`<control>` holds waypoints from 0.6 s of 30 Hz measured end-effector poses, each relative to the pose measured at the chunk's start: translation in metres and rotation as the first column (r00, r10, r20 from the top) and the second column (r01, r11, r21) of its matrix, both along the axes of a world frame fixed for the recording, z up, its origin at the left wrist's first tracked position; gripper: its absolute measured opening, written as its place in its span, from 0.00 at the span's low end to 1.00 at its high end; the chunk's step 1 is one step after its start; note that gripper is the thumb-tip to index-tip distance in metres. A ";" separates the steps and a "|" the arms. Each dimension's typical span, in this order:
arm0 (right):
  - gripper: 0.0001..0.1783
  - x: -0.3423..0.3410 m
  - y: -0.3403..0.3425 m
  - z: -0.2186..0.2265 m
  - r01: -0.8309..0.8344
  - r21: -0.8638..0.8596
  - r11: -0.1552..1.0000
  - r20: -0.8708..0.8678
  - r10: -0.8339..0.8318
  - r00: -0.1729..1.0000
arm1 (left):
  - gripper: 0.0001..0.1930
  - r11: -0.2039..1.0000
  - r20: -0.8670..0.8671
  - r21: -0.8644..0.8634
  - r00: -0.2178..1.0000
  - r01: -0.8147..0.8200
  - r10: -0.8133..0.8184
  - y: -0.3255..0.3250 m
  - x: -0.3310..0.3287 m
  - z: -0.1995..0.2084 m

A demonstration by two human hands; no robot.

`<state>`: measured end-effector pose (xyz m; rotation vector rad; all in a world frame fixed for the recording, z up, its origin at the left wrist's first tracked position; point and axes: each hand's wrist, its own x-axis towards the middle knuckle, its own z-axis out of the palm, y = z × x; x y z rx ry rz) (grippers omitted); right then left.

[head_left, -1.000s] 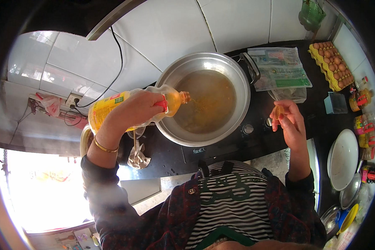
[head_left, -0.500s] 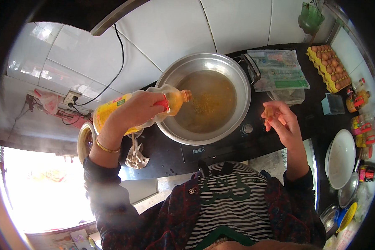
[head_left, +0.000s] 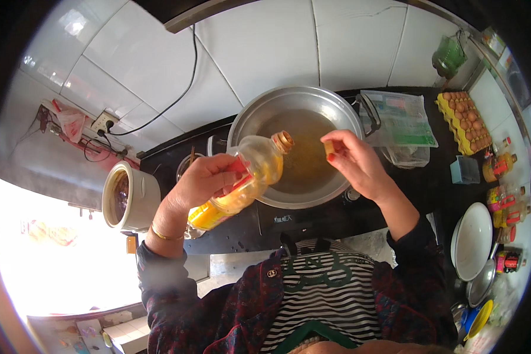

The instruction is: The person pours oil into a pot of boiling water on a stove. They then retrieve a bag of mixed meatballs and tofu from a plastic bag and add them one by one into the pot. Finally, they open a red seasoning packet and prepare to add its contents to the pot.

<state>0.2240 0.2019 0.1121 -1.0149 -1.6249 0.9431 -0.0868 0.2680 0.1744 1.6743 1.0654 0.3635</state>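
Note:
My left hand (head_left: 209,180) is closed round the red handle of a clear plastic oil bottle (head_left: 259,162) with a yellow label. The bottle leans with its uncapped mouth up and to the right, over the near left part of a wide metal pot (head_left: 246,121). Nothing is seen flowing from the mouth. Cloudy yellowish liquid (head_left: 307,162) lies in the pot. Between thumb and fingers my right hand (head_left: 360,168) pinches a small tan bottle cap (head_left: 329,150), above the pot's right side and apart from the bottle mouth.
A dark counter (head_left: 277,227) carries the pot. Left of it stands a white container (head_left: 144,197). To the right are plastic bags (head_left: 404,121), an egg tray (head_left: 467,124), a small blue box (head_left: 465,170), a white basin (head_left: 473,242) and several bottles (head_left: 498,167). A tiled wall (head_left: 265,47) rises behind.
The bottle has tipped up from nearly level and come nearer to me, its mouth lifting. My right hand has moved left with the cap, toward the bottle mouth. The view has shifted slightly.

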 end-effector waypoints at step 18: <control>0.25 -0.122 0.037 0.023 -0.634 0.289 0.717 0.492 0.457 0.741 | 0.11 0.885 0.403 -0.389 0.911 0.255 -0.086 -0.029 -0.124 -0.063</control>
